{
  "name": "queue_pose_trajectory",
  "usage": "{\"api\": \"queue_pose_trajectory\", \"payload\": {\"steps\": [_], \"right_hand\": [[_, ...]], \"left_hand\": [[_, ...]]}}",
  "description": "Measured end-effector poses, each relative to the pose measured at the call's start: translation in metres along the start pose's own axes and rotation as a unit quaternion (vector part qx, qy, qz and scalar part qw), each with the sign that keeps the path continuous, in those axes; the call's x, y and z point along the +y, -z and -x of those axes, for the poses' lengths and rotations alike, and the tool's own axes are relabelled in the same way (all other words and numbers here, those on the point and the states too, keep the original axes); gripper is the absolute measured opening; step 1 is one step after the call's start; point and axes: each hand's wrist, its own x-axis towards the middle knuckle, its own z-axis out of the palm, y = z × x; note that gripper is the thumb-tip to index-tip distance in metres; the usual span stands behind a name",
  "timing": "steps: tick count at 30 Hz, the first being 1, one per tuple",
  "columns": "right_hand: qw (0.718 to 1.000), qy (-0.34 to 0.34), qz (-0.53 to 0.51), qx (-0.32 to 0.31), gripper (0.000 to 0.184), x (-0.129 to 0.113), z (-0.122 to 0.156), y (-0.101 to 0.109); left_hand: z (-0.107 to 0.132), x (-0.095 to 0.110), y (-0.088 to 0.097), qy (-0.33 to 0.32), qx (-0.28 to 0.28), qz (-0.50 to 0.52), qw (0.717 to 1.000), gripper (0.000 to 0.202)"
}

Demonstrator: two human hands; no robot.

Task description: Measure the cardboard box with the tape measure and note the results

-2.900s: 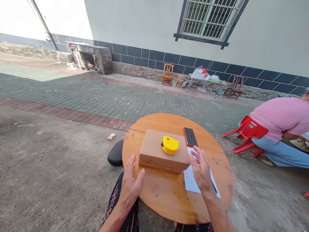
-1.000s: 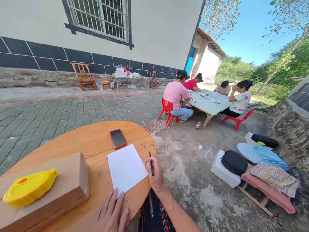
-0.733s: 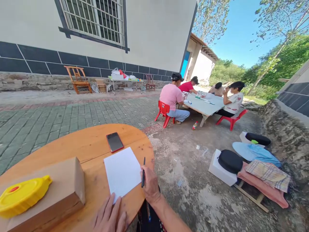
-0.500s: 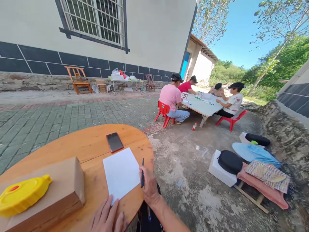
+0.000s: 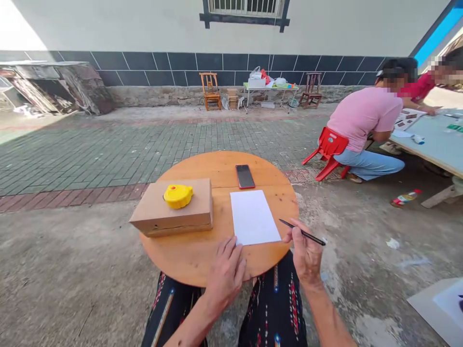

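Observation:
A sheet of white paper (image 5: 254, 218) lies on the round wooden table (image 5: 191, 262). My left hand (image 5: 227, 265) rests flat at its lower left corner, fingers stretched out and the tips touching the paper's edge. At the paper's lower right, my right hand (image 5: 304, 250) grips a black pen (image 5: 303, 232) between thumb and fingers. One end of the pen points left toward the sheet, apart from it. Above the paper is a dark phone (image 5: 245, 176) with a red rim. Left of the paper sits a closed cardboard box (image 5: 181, 217), with a yellow plastic case (image 5: 178, 196) with a red button on top.
To the right, a person in a pink shirt (image 5: 365, 118) sits on a red chair (image 5: 331, 147) at a pale table (image 5: 437, 140), beside another person in red. A bottle (image 5: 405, 198) lies on the ground there. A wooden chair (image 5: 210, 91) and a cluttered folding table (image 5: 271, 87) stand along the wall.
The view has swung to the left and straightened. The pen has gone from near upright to slanting, its upper end now toward the paper. My left hand stays at the sheet's lower corner.

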Motion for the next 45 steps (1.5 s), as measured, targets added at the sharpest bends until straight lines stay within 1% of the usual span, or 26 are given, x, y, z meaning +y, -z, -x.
{"api": "queue_pose_trajectory", "payload": {"steps": [3, 5, 8, 12, 14, 17, 20, 23, 27, 32, 36, 45], "right_hand": [[0.996, -0.025, -0.083, -0.023, 0.023, -0.021, -0.002, 0.003], [0.993, -0.038, -0.107, -0.044, 0.018, -0.024, -0.002, -0.002], [0.988, -0.069, -0.112, -0.079, 0.018, -0.013, -0.002, -0.01], [0.977, -0.108, -0.096, -0.155, 0.029, 0.009, -0.005, -0.016], [0.976, -0.102, -0.071, -0.178, 0.026, 0.015, -0.007, -0.019], [0.975, -0.069, -0.028, -0.207, 0.021, 0.018, -0.011, -0.024], [0.972, -0.053, -0.005, -0.23, 0.021, 0.018, -0.014, -0.032], [0.967, -0.052, 0.012, -0.248, 0.023, 0.019, -0.016, -0.039], [0.963, -0.044, 0.042, -0.262, 0.024, 0.02, -0.017, -0.044], [0.963, -0.007, 0.068, -0.259, 0.021, 0.017, -0.019, -0.047], [0.962, 0.01, 0.077, -0.262, 0.02, 0.016, -0.019, -0.049], [0.959, 0.016, 0.089, -0.268, 0.019, 0.014, -0.019, -0.048]], "left_hand": [[-0.001, 0.006, 0.005, -0.003, 0.0, 0.024, 1.0, 0.032], [-0.004, 0.013, 0.007, -0.011, -0.006, 0.038, 0.999, 0.031], [-0.009, 0.025, 0.004, -0.016, -0.025, 0.049, 0.998, 0.032], [-0.013, 0.033, -0.007, -0.003, -0.051, 0.051, 0.997, 0.034], [-0.014, 0.033, -0.011, 0.003, -0.066, 0.044, 0.997, 0.034], [-0.017, 0.034, -0.012, 0.011, -0.093, 0.021, 0.995, 0.035], [-0.019, 0.035, -0.009, 0.015, -0.113, 0.002, 0.993, 0.036], [-0.021, 0.035, -0.008, 0.012, -0.118, -0.005, 0.993, 0.037], [-0.022, 0.036, -0.007, 0.021, -0.112, -0.003, 0.993, 0.038], [-0.024, 0.036, -0.004, 0.034, -0.117, 0.016, 0.992, 0.038], [-0.024, 0.036, -0.005, 0.041, -0.114, 0.025, 0.992, 0.039], [-0.023, 0.036, -0.006, 0.052, -0.115, 0.028, 0.992, 0.038]]}}
